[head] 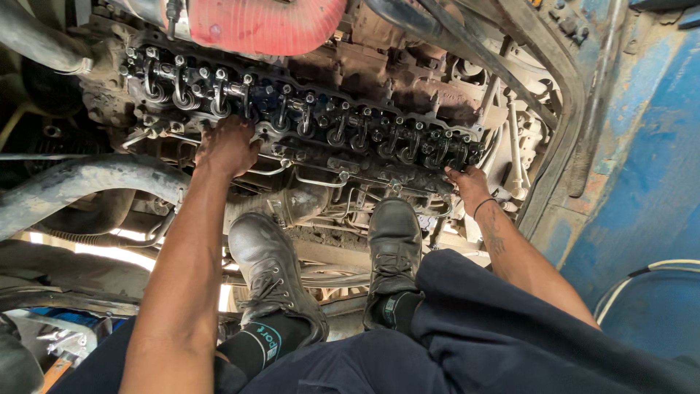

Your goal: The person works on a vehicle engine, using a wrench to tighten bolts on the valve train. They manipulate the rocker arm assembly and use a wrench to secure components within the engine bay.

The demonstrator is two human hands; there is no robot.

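Open engine top point(313, 124), rocker arms bare

A long, oily black row of rocker arms point(292, 109) and springs runs aslant from upper left to lower right (grime everywhere), with thin metal pipes point(321, 181) along its near edge.

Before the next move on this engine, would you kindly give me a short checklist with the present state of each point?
1. Left hand rests on the engine's edge below the rocker arms: ok.
2. Right hand rests on the engine's far end: ok.
3. Both boots, left and right, planted on engine parts: ok.
4. Either hand holding a tool: cannot tell, none visible.
5. Rocker arms uncovered, all in view: ok.
6. Footing firm under the boots: cannot tell.
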